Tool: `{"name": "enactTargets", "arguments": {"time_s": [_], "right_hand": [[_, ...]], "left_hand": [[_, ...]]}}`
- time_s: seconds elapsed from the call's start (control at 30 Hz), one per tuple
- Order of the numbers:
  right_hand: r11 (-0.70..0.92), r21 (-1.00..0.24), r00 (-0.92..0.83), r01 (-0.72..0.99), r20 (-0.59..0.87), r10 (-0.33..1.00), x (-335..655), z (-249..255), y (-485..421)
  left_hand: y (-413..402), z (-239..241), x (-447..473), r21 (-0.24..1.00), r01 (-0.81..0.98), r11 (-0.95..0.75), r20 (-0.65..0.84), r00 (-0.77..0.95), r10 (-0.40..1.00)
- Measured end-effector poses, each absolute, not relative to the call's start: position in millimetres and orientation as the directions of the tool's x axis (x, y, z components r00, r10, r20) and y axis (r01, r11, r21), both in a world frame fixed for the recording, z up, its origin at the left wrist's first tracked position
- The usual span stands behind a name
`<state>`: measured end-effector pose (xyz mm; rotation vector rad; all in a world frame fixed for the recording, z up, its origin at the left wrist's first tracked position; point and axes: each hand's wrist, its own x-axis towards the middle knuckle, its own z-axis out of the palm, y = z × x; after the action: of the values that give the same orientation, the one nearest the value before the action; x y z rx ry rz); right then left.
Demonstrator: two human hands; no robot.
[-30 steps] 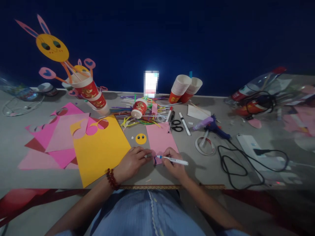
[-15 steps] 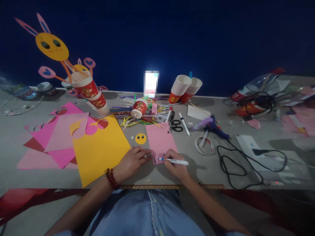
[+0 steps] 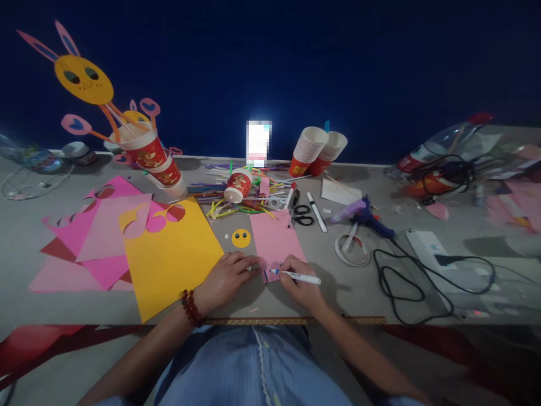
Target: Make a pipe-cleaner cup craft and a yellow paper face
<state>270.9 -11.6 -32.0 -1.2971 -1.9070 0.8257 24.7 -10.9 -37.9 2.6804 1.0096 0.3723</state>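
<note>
My right hand (image 3: 299, 282) grips a white marker (image 3: 302, 277) with a blue tip, which meets the near end of a pink paper sheet (image 3: 276, 239). Short dark blue marks show on the paper beside the tip. My left hand (image 3: 230, 279) rests flat with fingers stretched out, its fingertips at the sheet's near left edge. Just beyond it lies a small yellow paper disc (image 3: 241, 238) with two dark eyes. A large yellow paper sheet (image 3: 173, 259) with cut-outs reaches under or beside my left wrist; I cannot tell which.
Black scissors (image 3: 303, 215), a capped marker (image 3: 316, 212), a tape roll (image 3: 351, 250) and a blue glue gun (image 3: 372, 220) lie to the right. Coloured pipe cleaners (image 3: 215, 210) and paper cups (image 3: 310, 148) stand behind. At left, a rabbit-faced figure (image 3: 84, 80) rises from stacked cups (image 3: 146, 149).
The marker tip has shifted slightly left and toward me on the pink paper, with my right hand following. My left hand stays in place. The view has turned very slightly.
</note>
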Motion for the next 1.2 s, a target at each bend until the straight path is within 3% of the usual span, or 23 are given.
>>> {"name": "enactTargets", "arguments": {"time_s": [1.2], "right_hand": [[0.323, -0.83, -0.323, 0.455, 0.185, 0.928, 273.1, -32.5, -12.7]], "left_hand": [[-10.6, -38.9, 23.6, 0.346, 0.602, -0.719, 0.137, 0.726, 0.674]]}}
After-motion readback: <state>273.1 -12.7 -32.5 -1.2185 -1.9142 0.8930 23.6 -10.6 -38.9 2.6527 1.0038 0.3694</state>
